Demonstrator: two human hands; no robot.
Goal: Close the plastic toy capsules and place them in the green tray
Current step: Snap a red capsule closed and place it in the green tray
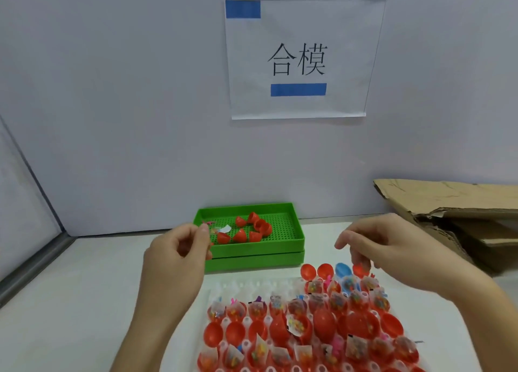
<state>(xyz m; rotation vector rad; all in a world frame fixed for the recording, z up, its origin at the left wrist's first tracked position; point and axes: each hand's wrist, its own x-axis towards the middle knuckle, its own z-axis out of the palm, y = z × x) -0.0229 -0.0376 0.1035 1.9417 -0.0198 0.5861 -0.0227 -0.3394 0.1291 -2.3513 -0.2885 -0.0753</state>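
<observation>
I note my left hand (179,248) pinching a small packet (210,230) at the tray (252,248) edge, right fingers (357,255) loosely curled, empty, just above the capsules (325,270), nearer them.

tray (297,232) behind capsule rack (308,329), box (459,203) right

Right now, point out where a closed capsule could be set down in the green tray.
The green tray has bare perforated floor along its right side, between the red capsule pieces and the right wall, and some along the back. The middle and left are crowded with those pieces and a small toy packet beside the left hand.
</observation>
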